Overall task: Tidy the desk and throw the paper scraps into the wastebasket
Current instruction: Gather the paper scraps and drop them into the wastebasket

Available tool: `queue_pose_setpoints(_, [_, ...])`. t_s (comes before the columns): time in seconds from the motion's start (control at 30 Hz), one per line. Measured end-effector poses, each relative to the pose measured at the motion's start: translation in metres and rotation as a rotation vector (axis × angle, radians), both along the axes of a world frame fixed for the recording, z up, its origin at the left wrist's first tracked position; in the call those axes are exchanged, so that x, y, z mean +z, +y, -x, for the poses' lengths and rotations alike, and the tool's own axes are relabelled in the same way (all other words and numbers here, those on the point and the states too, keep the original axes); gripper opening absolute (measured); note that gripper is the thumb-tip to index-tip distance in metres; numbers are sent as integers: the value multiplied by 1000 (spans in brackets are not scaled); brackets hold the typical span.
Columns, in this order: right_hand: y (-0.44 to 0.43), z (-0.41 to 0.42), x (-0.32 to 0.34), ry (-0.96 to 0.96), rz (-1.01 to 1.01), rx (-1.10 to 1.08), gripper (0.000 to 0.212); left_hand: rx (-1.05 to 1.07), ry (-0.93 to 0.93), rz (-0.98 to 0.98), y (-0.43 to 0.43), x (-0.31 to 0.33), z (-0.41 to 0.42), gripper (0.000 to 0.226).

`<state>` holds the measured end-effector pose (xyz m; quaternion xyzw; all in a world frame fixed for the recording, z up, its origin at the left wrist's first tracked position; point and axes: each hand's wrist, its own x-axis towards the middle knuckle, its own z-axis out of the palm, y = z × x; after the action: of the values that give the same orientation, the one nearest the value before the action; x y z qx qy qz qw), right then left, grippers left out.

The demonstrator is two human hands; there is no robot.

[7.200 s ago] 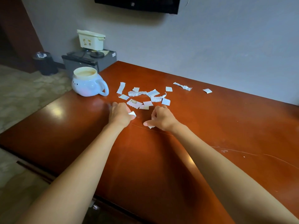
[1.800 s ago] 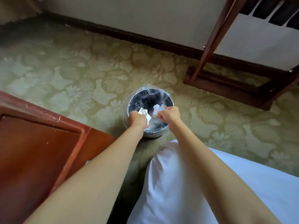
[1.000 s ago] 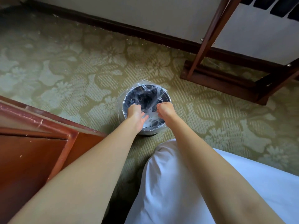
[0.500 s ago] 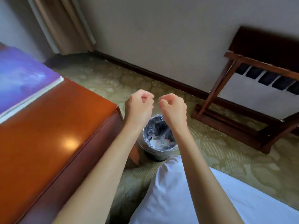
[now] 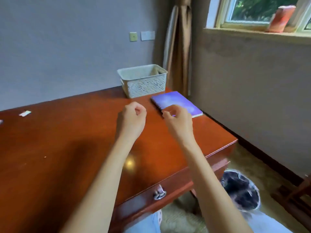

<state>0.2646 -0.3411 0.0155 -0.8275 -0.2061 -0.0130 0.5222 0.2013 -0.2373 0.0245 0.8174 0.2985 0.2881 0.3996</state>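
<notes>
Both my hands hover empty above the right part of the red-brown desk (image 5: pixel 58 140). The fingers of my left hand (image 5: pixel 131 121) are loosely curled, and so are those of my right hand (image 5: pixel 179 121). A white paper scrap (image 5: pixel 25 113) lies at the desk's far left, and a second scrap (image 5: pixel 0 121) is cut off by the frame edge. The wastebasket (image 5: pixel 255 190), lined with a clear plastic bag, stands on the floor beside the desk's right front corner, partly hidden by my right forearm.
A white lattice basket (image 5: pixel 146 83) stands at the desk's back right, with a purple spiral notebook (image 5: pixel 175 101) next to it. A drawer handle (image 5: pixel 159 195) sticks out of the desk front. A curtain (image 5: pixel 180 47) and a window sill lie beyond.
My hands let the scraps fall into the wastebasket and rose from it. The view has swung up from the floor to the desk top, and both hands now hold nothing.
</notes>
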Motion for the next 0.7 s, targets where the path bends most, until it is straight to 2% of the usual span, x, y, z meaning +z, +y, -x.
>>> queue_pose_setpoints(0.3, [189,127,-6,6,169,482,27,462,160,-10,145,-9,169,24])
queue_pose_setpoints(0.5, [298,206,-17,11,252,755,27,661,324,-34,218,-18,254,26])
queue_pose_setpoints(0.7, [393,272,-29,-32,366,968,28,816,427,23,294,-38,322,26])
